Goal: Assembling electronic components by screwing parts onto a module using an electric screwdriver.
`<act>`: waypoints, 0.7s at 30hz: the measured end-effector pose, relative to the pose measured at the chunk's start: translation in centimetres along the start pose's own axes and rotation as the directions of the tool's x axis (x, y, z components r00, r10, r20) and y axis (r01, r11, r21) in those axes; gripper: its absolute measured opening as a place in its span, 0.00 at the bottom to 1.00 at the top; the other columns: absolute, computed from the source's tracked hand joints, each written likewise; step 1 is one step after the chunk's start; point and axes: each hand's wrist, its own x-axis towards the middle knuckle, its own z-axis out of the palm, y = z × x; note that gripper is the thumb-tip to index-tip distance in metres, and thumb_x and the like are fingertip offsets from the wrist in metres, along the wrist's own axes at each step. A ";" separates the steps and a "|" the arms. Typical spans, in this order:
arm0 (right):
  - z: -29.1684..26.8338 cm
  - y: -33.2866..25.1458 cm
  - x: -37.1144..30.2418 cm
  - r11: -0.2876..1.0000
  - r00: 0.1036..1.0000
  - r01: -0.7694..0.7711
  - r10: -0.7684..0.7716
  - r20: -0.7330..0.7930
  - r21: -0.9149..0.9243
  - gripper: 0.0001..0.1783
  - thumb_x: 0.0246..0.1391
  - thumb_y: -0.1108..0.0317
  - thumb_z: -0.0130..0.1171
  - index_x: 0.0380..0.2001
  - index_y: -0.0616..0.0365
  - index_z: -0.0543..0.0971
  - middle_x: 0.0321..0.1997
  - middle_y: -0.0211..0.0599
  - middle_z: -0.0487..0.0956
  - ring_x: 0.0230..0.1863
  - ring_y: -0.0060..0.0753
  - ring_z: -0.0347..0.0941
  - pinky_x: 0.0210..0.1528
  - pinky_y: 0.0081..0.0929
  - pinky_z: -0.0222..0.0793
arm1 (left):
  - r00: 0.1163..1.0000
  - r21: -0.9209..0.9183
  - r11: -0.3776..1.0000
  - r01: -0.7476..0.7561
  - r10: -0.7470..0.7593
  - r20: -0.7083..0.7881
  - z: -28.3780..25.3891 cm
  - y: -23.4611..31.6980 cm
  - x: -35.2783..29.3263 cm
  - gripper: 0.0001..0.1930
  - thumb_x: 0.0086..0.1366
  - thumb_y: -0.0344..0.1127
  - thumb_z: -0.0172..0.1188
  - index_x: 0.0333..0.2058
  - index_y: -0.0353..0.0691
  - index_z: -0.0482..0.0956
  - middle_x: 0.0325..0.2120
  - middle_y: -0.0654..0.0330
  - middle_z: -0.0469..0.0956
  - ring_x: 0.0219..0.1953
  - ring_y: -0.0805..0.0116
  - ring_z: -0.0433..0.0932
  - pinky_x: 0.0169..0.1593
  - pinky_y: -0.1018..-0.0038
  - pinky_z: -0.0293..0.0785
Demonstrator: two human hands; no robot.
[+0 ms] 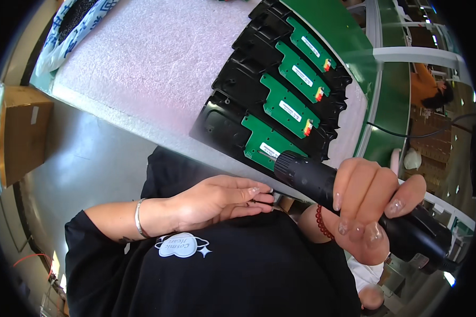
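My right hand (pixel 373 206) is wrapped round a black electric screwdriver (pixel 307 174). The screwdriver's thin bit reaches over the nearest green circuit board (pixel 272 140); whether it touches a screw there I cannot tell. This board lies in a black plastic housing (pixel 217 124) at the near edge of the foam-covered table. Close to my body, my left hand (pixel 225 199) is cupped, thumb against the fingers, with small dark screws (pixel 256 202) partly showing between them. Behind the nearest housing, several like ones stand in a row, each with a green board (pixel 289 105) and a red-and-yellow connector (pixel 308 127).
Pale foam sheeting (pixel 137 68) covers the table. A blue-and-white patterned bag (pixel 71 39) with dark contents lies at the far left. A cardboard box (pixel 24 132) stands left of the table. A black cable (pixel 418 136) hangs at the right. Another person (pixel 431 90) is farther off.
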 end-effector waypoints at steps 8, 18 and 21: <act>0.1 1.4 -0.4 1.000 0.997 -0.029 0.029 0.078 0.001 0.15 0.41 0.76 0.51 0.32 0.53 0.59 0.18 0.25 0.66 0.17 0.19 0.63 0.27 0.21 0.58 | 0.998 0.149 0.987 -0.059 0.055 0.030 -0.5 -0.4 -0.4 0.14 0.65 0.32 0.44 0.47 0.33 0.66 0.39 0.52 0.74 0.42 0.65 0.75 0.45 0.78 0.73; 0.5 1.5 -0.2 0.998 0.995 -0.070 0.071 0.074 -0.007 0.16 0.39 0.75 0.53 0.32 0.52 0.59 0.17 0.24 0.66 0.16 0.19 0.63 0.27 0.20 0.59 | 0.987 0.107 0.985 -0.133 0.141 -0.076 -1.0 -0.2 -0.3 0.10 0.63 0.32 0.49 0.40 0.34 0.72 0.34 0.55 0.76 0.38 0.68 0.77 0.42 0.78 0.74; 0.8 1.4 -0.2 0.998 0.997 -0.059 0.059 0.058 -0.002 0.16 0.39 0.75 0.54 0.31 0.52 0.60 0.17 0.23 0.66 0.16 0.18 0.63 0.26 0.19 0.60 | 0.975 -0.059 0.978 -0.198 0.191 -0.116 -1.2 -0.3 -0.1 0.12 0.61 0.33 0.53 0.40 0.32 0.72 0.34 0.55 0.76 0.37 0.70 0.77 0.43 0.79 0.74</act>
